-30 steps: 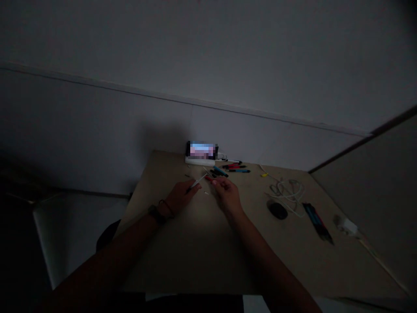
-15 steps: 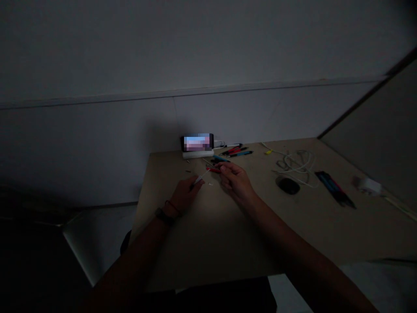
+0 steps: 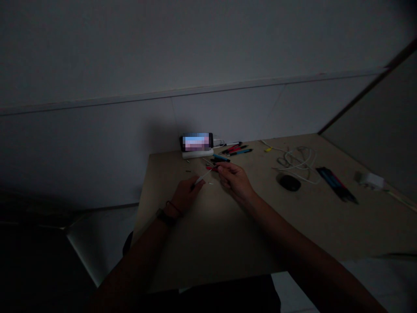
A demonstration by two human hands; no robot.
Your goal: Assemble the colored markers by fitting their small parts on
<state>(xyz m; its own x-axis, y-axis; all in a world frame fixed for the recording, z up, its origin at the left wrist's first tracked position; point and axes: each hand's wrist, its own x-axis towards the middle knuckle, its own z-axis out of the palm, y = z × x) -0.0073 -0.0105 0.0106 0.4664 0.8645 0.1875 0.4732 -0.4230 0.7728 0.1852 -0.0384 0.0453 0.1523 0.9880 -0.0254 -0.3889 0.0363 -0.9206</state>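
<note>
My left hand (image 3: 187, 193), with a watch and a dark band at the wrist, is closed around a pale pen barrel (image 3: 198, 181) with a dark end. From the barrel a thin white pen refill (image 3: 206, 174) slants up to the fingertips of my right hand (image 3: 237, 179), which pinch its far end. Dim light hides the exact grip. Just behind those fingertips lies a red pen part (image 3: 211, 168). A small pale piece (image 3: 210, 183) rests on the table between my hands, and a small dark piece (image 3: 188, 171) lies behind the left one.
A lit phone (image 3: 196, 142) leans on a white block (image 3: 197, 154) against the wall. Several pens (image 3: 239, 152) lie to its right. Farther right are a coiled white cable (image 3: 298, 158), a black mouse (image 3: 289, 183), a pack of pens (image 3: 336, 184) and a white plug (image 3: 374, 181).
My hands hold nearly the same pose around the barrel and refill. The view has tilted slightly; nothing on the table has visibly been moved.
</note>
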